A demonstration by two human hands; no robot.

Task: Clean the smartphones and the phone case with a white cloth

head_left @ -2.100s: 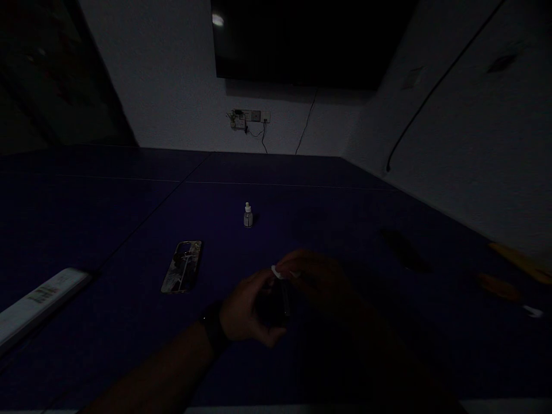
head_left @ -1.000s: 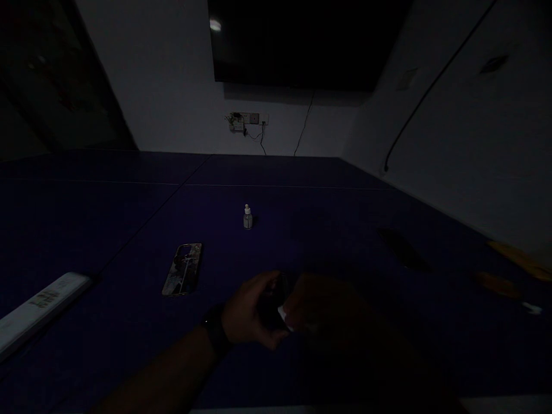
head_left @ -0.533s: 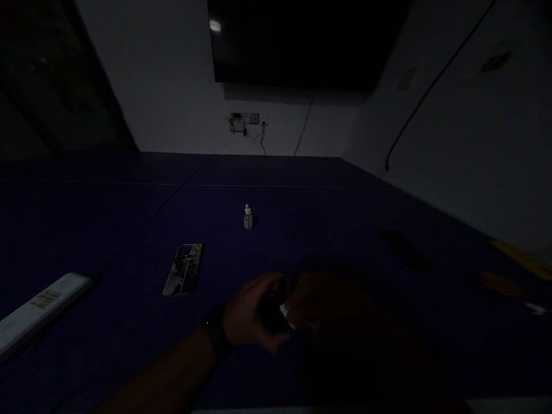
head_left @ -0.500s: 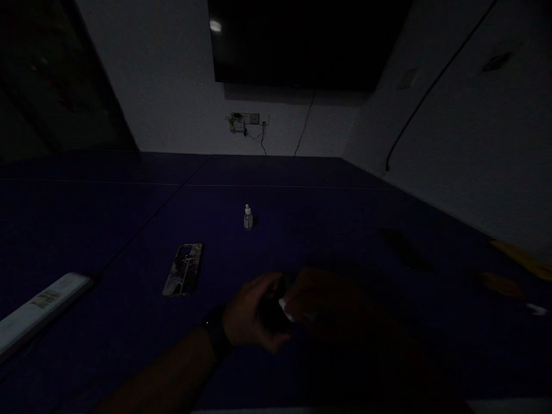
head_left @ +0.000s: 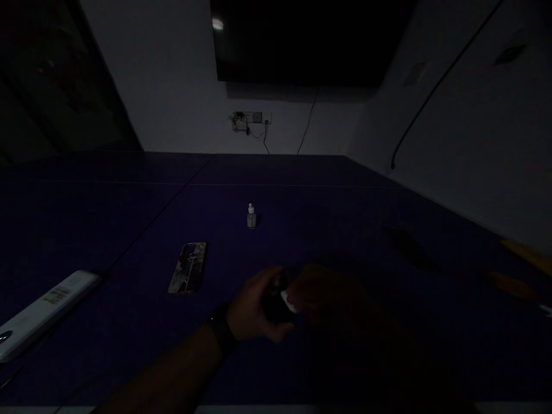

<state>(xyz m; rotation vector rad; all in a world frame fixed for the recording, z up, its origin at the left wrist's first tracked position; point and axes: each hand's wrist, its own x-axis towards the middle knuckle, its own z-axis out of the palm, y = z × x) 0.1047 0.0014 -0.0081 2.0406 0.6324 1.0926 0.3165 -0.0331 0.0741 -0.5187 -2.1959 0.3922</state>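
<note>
In the dim head view, my left hand [head_left: 252, 307], with a dark watch band at its wrist, curls its thumb and fingers around the edges of a dark flat object [head_left: 276, 307]. Poor light hides what kind of object it is. My right hand [head_left: 317, 290] is in deep shadow and pinches a small white piece [head_left: 288, 302], possibly a wipe or cloth, against the dark object's face. Left of the hands, a patterned phone case [head_left: 188, 268] lies flat on the blue tabletop [head_left: 302, 198]. Beyond them a small dropper bottle [head_left: 251, 217] with a white top stands upright.
A white power strip [head_left: 52, 310] lies at the left. A dark flat thing [head_left: 409, 247] rests to the right, near an orange item [head_left: 511, 284] and a yellow one [head_left: 528, 254]. A large black screen [head_left: 314, 40] hangs on the back wall above sockets [head_left: 250, 118].
The view has shifted slightly, so most things sit a little further right. Both hands stay around the dark object, and the white piece remains at its face.
</note>
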